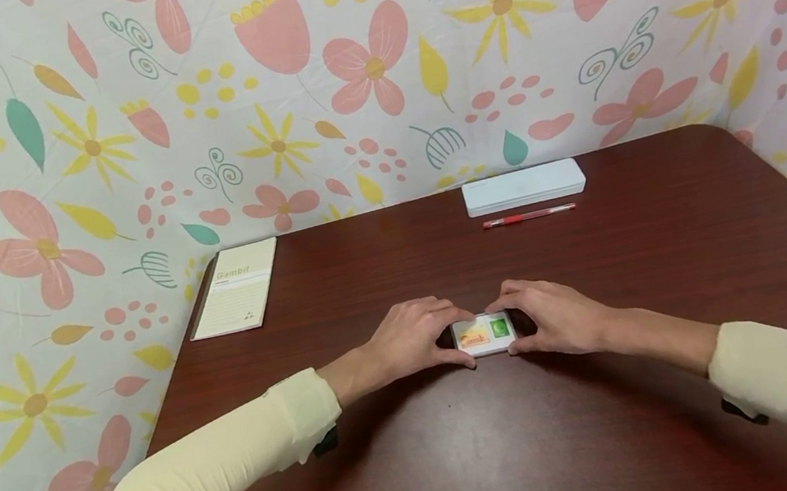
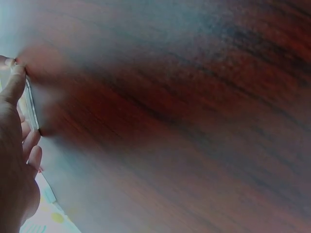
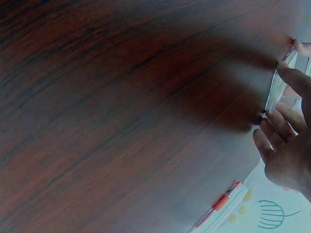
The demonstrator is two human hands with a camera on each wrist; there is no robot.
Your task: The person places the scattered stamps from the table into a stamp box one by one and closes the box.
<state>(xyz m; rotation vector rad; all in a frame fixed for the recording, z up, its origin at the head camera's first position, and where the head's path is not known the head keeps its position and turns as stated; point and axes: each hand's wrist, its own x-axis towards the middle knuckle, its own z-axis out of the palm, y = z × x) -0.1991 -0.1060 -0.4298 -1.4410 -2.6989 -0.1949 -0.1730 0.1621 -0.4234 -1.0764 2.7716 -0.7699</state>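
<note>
On the dark wooden table (image 1: 442,272) in front of me is a small flat white rectangular case (image 1: 493,343) with an orange picture and a green picture on its top. My left hand (image 1: 413,336) pinches its left end, thumb at the near edge and fingers at the far edge. From the other side my right hand (image 1: 560,319) grips the right end the same way. In both wrist views the case shows as a thin clear-edged slab (image 2: 32,107), partly hidden behind the fingers.
A cream notebook (image 1: 239,295) marked "Gambit" lies at the back left. Toward the back right are a white oblong box (image 1: 524,188) and, just in front of it, a red pen (image 1: 528,216). A flower-patterned cloth (image 1: 365,141) hangs behind the table and along its sides.
</note>
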